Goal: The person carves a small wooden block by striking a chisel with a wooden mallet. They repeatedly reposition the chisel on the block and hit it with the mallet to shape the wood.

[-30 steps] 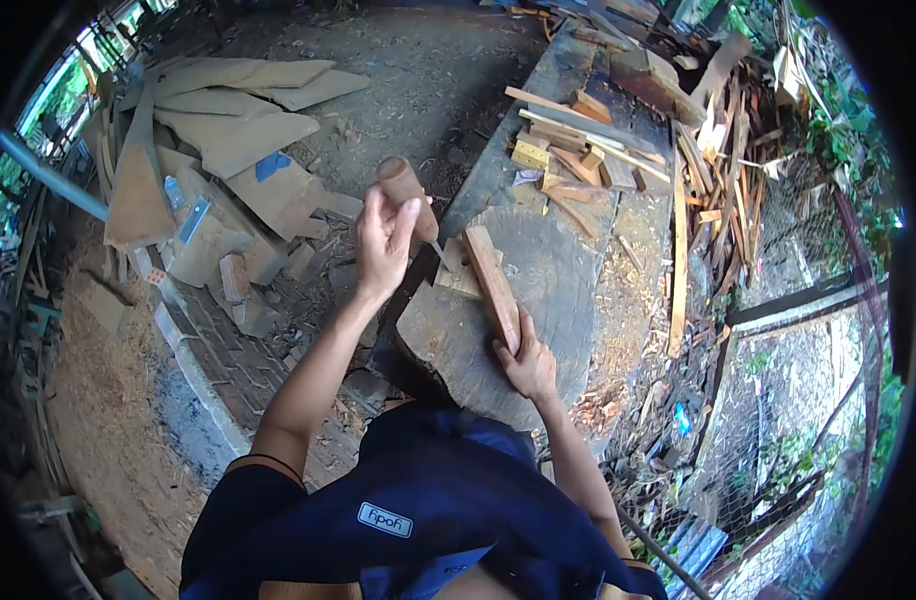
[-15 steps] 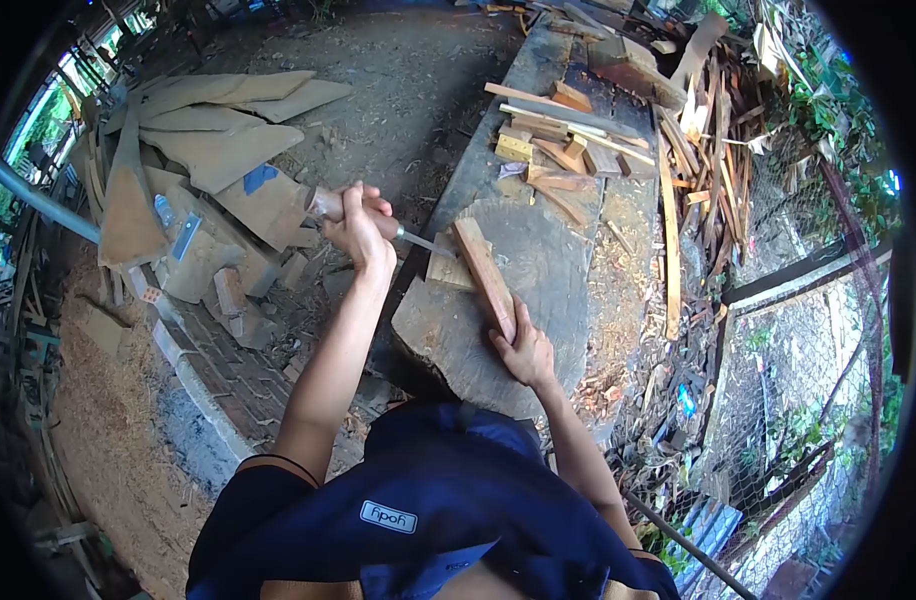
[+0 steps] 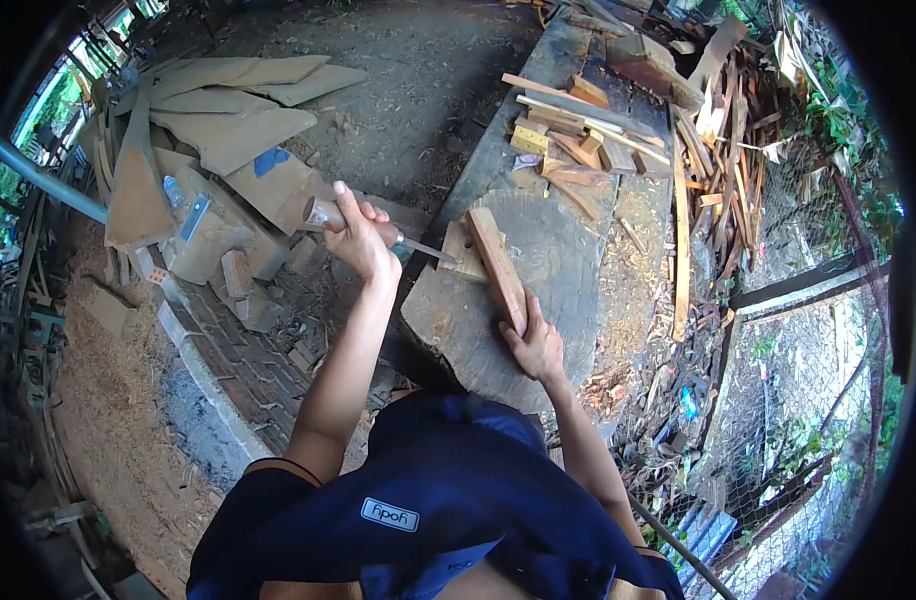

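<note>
The two hands are apart, each closed on its own object. The left hand (image 3: 363, 245) wraps its fingers round the thick brown wooden handle of a chisel-like tool with a narrow grey metal blade (image 3: 428, 250). The thumb extends rather than curling under, a grip that presumably helps direct the blade. The tool slopes down to the right, its tip at a flat, pale wooden board (image 3: 463, 262); whether tip and board touch cannot be told.

The right hand (image 3: 538, 350) is clamped on the near end of a long, reddish-brown, squared wooden bar (image 3: 496, 265), probably to steady it while leaving its far end free of fingers. The bar lies aslant on a broad, grey-brown wooden block (image 3: 443, 325), its far part beside the pale board. The block's wide top apparently serves as a firm support.

Beyond it, mixed wooden offcuts (image 3: 583, 150) lie on a dark plank bench (image 3: 498, 165), away from both hands but seemingly within reach.
</note>
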Tool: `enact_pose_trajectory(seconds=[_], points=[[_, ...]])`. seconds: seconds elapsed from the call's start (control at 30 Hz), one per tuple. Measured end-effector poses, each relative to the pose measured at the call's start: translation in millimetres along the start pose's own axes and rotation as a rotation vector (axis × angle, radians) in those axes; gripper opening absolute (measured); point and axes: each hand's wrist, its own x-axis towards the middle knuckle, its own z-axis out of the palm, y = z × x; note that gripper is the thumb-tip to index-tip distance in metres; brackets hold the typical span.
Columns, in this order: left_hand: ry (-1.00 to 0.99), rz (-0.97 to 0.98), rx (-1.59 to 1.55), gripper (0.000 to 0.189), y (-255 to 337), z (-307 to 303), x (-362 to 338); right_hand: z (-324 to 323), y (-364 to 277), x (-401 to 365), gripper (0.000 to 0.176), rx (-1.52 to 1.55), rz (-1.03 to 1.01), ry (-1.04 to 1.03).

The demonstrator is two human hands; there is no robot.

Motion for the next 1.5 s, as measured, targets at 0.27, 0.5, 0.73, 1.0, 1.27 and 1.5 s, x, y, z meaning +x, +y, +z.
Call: enact_pose_trajectory(seconds=[0.27,0.5,0.73,1.0,1.27,1.5], points=[[-0.349,0.433,0.298,0.017,-5,-8,-49,0,0,1,0.077,-0.009,0.000,-0.005],[-0.448,0.358,0.304,0.018,-17,-2,-66,-26,-28,22,0.058,0.356,-0.072,0.006],[-0.477,0.581,0.423,0.019,-14,22,-66,-175,-193,-21,0.068,0.491,-0.862,0.305],[-0.438,0.490,0.466,0.040,-20,18,-51,-183,-180,-16,0.072,-0.199,-0.776,0.093],[-0.542,0.700,0.521,0.037,-28,8,-63,-197,-190,-24,0.068,-0.459,-0.474,-0.142],[-0.508,0.064,0.034,0.027,-58,-4,-55,-190,-204,-41,0.075,-0.288,-0.521,-0.134]])
